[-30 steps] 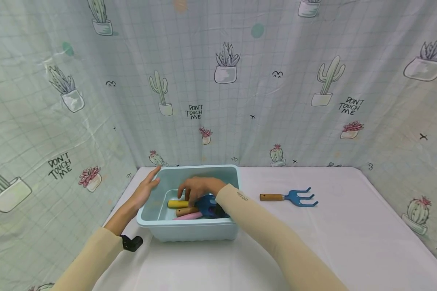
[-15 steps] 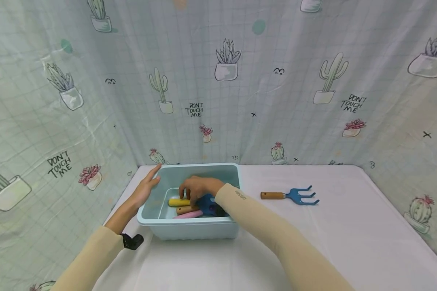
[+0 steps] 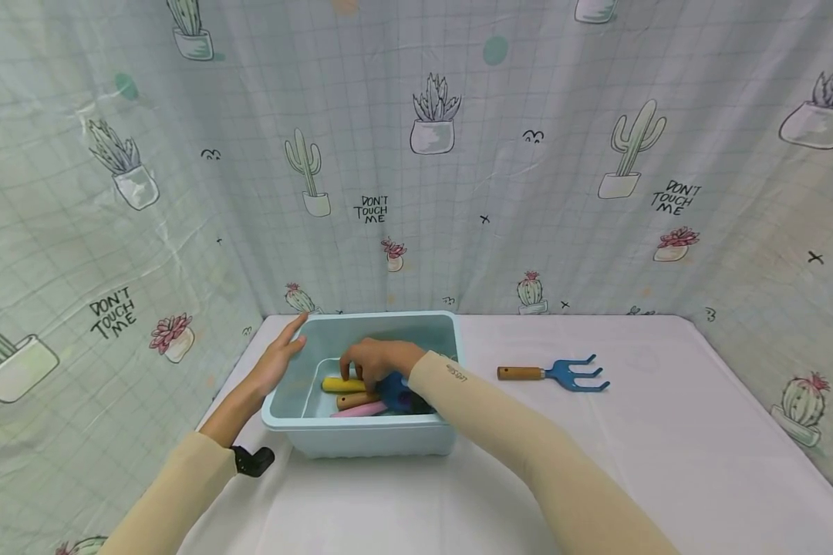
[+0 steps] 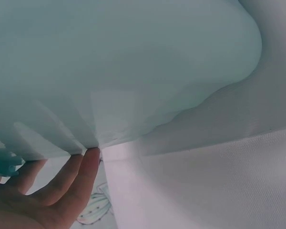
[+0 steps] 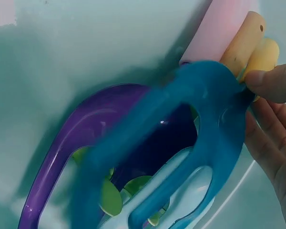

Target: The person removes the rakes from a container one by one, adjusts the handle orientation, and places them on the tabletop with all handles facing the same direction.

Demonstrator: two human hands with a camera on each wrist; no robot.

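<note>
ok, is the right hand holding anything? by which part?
The right hand pinches the blue fork at its neck, behind the tines.

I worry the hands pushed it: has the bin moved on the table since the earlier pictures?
No. Judged against the back edge of the table in the head view, the bin stays in place; the whole picture shifted slightly.

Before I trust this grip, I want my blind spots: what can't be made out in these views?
Which handle belongs to the held blue fork: right wrist view, join hidden by the right hand.
Lower ends of that fork and the purple tool: right wrist view, cut off by the bottom edge.
Full shape of the green pieces: right wrist view, partly covered by the fork.
Part of the left hand: left wrist view, cut off by the bottom edge.
</note>
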